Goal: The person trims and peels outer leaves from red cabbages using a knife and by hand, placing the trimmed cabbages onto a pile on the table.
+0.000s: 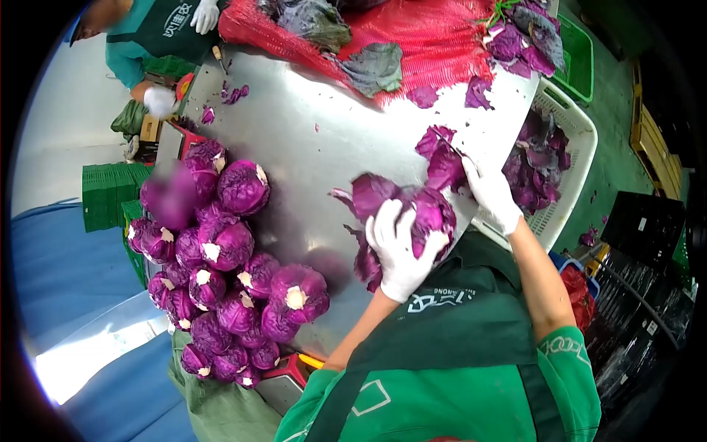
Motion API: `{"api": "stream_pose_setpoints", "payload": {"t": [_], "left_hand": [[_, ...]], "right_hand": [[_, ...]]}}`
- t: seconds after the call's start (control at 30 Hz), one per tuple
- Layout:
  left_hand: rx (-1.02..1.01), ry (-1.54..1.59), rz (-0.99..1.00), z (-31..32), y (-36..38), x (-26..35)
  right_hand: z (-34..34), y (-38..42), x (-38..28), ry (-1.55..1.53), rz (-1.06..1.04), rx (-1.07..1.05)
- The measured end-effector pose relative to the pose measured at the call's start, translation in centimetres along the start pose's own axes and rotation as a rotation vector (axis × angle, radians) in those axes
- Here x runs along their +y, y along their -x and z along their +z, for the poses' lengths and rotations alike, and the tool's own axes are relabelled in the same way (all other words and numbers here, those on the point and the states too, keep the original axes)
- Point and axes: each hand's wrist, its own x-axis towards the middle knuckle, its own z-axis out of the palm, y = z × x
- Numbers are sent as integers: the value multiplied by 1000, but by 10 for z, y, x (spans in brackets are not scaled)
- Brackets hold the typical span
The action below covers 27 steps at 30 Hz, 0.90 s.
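Observation:
A purple cabbage [431, 214] with loose outer leaves rests at the near edge of the metal table [324, 125]. My left hand [400, 247], in a white glove, is closed round its near left side. My right hand [490, 193], also gloved, pinches a purple leaf [445, 168] at the cabbage's upper right. More loose leaves [368, 259] lie beside the cabbage, to the left of it. A large pile of trimmed cabbages [224, 243] with pale cut stems covers the table's left part.
A red mesh sack [434, 44] with dark leaves lies across the table's far side. Right of the table stands a white crate [582, 151] holding leaves, with a green crate [579, 59] behind. Another person [158, 37] in white gloves is at the far left.

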Motion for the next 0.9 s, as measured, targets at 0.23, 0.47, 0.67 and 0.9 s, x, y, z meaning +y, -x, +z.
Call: {"api": "stream_pose_setpoints", "payload": {"t": [0.23, 0.47, 0.67, 0.9], "left_hand": [[-115, 65, -183, -17, -10, -24], [-41, 112, -26, -13, -20, -33], [50, 109, -227, -14, 2, -40], [-323, -91, -68, -59, -15, -29]], "right_hand": [[-13, 17, -93, 211, -311, -128], [3, -28, -72, 280, -202, -383], [-3, -16, -41, 31, -88, 25], [6, 24, -95, -73, -85, -281]]}}
